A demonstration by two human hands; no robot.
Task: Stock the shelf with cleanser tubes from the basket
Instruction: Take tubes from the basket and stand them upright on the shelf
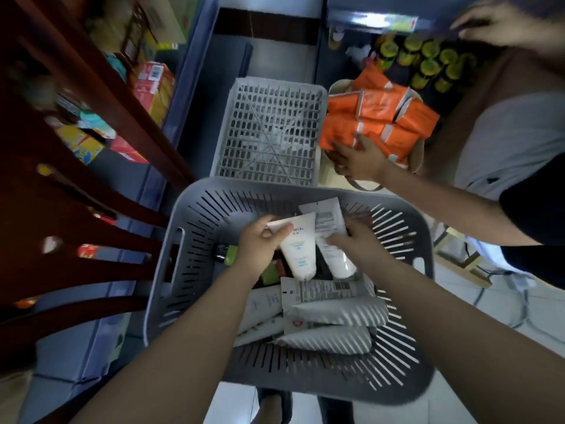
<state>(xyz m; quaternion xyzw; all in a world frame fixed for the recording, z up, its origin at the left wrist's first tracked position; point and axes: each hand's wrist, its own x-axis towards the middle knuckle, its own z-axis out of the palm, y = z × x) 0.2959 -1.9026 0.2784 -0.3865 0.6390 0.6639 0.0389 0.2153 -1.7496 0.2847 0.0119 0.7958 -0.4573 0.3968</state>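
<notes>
A grey slotted basket (195, 228) sits below me, holding several white cleanser tubes (336, 313) lying flat near its front. My left hand (260, 240) grips the crimped end of one white tube (298, 249), cap pointing toward me. My right hand (354, 243) holds a second white tube (328, 228) right beside it, label side up. Both tubes hang just above the basket's contents. The blue shelf (183, 96) stands to the left, with boxed goods on it.
A pale grey crate (269, 130) lies upturned beyond the basket. Another person at right has one hand (357, 160) on a bag of orange packets (379, 117) and the other hand (495, 24) up at a shelf of green-lidded jars (428, 62). A dark wooden chair (91, 179) crowds the left.
</notes>
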